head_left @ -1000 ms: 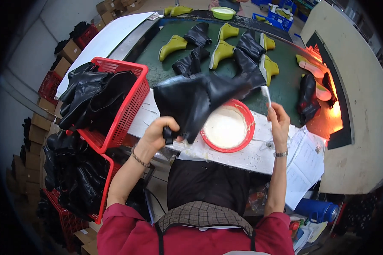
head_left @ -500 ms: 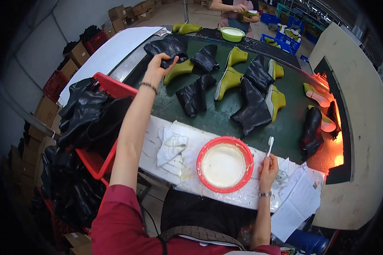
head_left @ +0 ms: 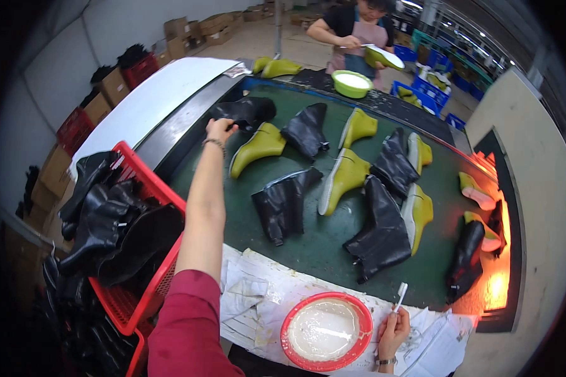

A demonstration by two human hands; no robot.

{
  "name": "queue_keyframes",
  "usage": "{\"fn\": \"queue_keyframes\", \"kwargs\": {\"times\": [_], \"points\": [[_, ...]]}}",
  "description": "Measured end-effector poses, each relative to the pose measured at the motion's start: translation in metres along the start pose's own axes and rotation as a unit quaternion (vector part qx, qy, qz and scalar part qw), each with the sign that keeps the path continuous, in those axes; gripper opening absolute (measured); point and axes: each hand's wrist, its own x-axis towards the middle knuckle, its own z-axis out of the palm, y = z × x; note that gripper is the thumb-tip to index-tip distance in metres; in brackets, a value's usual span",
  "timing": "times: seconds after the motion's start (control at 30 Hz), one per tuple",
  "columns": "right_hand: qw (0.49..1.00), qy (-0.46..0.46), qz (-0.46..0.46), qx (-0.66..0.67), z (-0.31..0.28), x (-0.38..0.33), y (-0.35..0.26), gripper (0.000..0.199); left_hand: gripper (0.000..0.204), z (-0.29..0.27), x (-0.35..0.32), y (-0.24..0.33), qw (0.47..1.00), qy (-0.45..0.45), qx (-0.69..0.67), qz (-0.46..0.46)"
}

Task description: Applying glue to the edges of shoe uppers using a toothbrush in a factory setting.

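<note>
My left hand [head_left: 220,130] reaches to the far left of the green conveyor belt [head_left: 233,210], its fingers closed at the near edge of a black boot upper [head_left: 250,111] lying there. Just right of that hand stands a yellow-green sole piece [head_left: 258,148]. My right hand [head_left: 393,332] grips a white toothbrush [head_left: 401,293], bristle end up, at the belt's near side. Beside it sits a red bowl [head_left: 289,320] of white liquid. Several black boot uppers [head_left: 381,229] and yellow-green sole pieces [head_left: 344,180] lie across the belt.
A red crate [head_left: 160,276] heaped with black boots [head_left: 107,220] stands at left. On the right, an orange-glowing heater opening [head_left: 498,276] takes in the belt. Across the belt a co-worker [head_left: 358,31] brushes a sole by a green bowl [head_left: 352,84]. Papers [head_left: 443,342] lie near my right hand.
The black boot upper in my left hand has come down onto the belt at the far left. My view has tilted up, showing more of the co-worker. My right hand keeps the toothbrush.
</note>
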Motion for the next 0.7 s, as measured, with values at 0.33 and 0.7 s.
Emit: {"fn": "queue_keyframes", "kwargs": {"times": [0.33, 0.7], "points": [[0.998, 0.024, -0.055, -0.012, -0.007, 0.005, 0.016, 0.021, 0.036, 0.075, -0.081, 0.052, 0.848, -0.033, 0.497, 0.184], [0.997, 0.002, -0.081, -0.013, -0.023, 0.008, 0.019, 0.020, 0.056, -0.115, -0.224, 0.224, 0.637, -0.089, 0.645, 0.412]]}}
